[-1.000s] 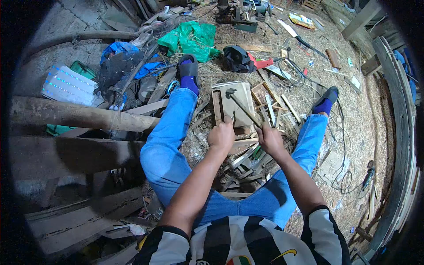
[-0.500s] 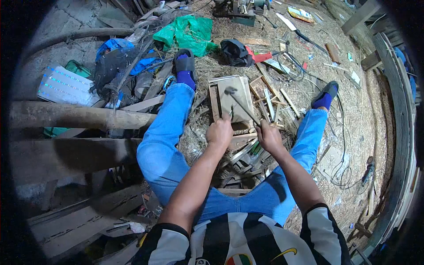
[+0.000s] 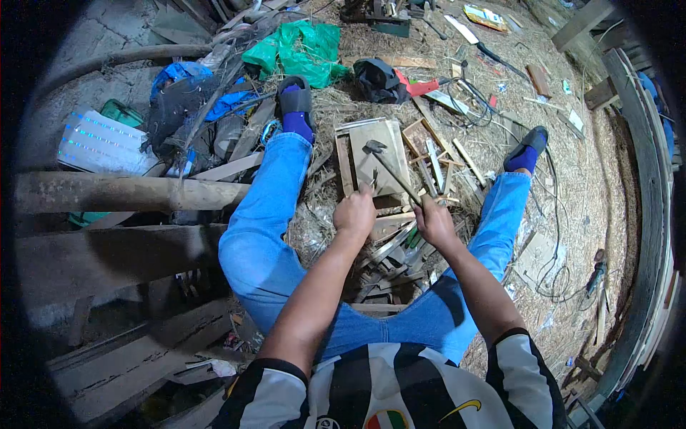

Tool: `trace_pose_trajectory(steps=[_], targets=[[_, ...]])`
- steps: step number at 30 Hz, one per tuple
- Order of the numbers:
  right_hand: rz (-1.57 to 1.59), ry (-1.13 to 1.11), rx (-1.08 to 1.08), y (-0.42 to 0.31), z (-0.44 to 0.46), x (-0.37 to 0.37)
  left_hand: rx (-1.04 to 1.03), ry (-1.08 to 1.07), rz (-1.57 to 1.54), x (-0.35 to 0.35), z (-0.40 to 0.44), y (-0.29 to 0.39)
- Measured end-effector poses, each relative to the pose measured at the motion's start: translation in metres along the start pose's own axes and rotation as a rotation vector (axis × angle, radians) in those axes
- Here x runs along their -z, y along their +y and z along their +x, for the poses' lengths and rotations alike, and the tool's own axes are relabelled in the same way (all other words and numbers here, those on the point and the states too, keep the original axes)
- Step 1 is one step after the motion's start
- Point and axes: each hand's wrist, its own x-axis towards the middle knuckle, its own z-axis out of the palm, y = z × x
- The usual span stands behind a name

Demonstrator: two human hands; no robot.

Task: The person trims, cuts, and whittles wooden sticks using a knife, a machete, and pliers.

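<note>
At the bottom of the frame the person wears a shirt (image 3: 400, 372) with broad black and white vertical stripes, a yellow curved tick (image 3: 459, 409) and a round green, white and red badge (image 3: 386, 420). Its short sleeves (image 3: 525, 365) are black and white with black cuffs. Light blue jeans (image 3: 261, 250) run up the middle to dark purple socks (image 3: 297, 123) and dark grey slippers (image 3: 294, 99). The left hand (image 3: 355, 213) and right hand (image 3: 435, 220) are bare.

Litter-strewn, straw-coloured floor (image 3: 589, 193) beside a weathered timber plank (image 3: 655, 236).
</note>
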Motion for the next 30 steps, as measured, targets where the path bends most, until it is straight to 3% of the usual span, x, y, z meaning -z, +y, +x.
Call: trace_pose_trajectory(steps=[5,7,9,11,12,15,18,23,28,30], targets=[[-0.077,-0.075,-0.017,0.004,0.002,-0.002,-0.009,-0.039,0.018,-0.012,0.003,-0.004],[0.015,0.059,0.035,-0.004,-0.008,-0.001,0.010,-0.032,0.006,-0.017,-0.001,-0.005],[0.010,0.049,0.028,0.009,-0.012,-0.013,0.005,-0.066,-0.016,-0.018,0.004,-0.007],[-0.107,-0.149,-0.063,0.016,-0.010,-0.016,-0.021,-0.096,0.015,-0.015,0.001,-0.007],[-0.089,-0.146,-0.059,0.016,-0.011,-0.016,-0.027,-0.102,0.003,-0.017,-0.004,-0.008],[0.074,0.044,0.028,0.015,-0.022,-0.017,-0.044,-0.131,-0.046,-0.027,-0.006,-0.011],[0.131,0.092,-0.093,0.014,-0.030,-0.011,0.049,-0.016,-0.043,-0.033,-0.010,-0.007],[0.121,0.271,-0.333,0.044,-0.038,-0.040,0.068,-0.055,-0.064,-0.021,-0.014,-0.008],[0.014,0.228,-0.516,0.083,-0.045,-0.079,0.089,-0.062,-0.061,-0.017,-0.010,-0.013],[-0.045,0.095,-0.601,0.091,-0.047,-0.083,0.112,-0.102,-0.077,-0.010,-0.008,-0.014]])
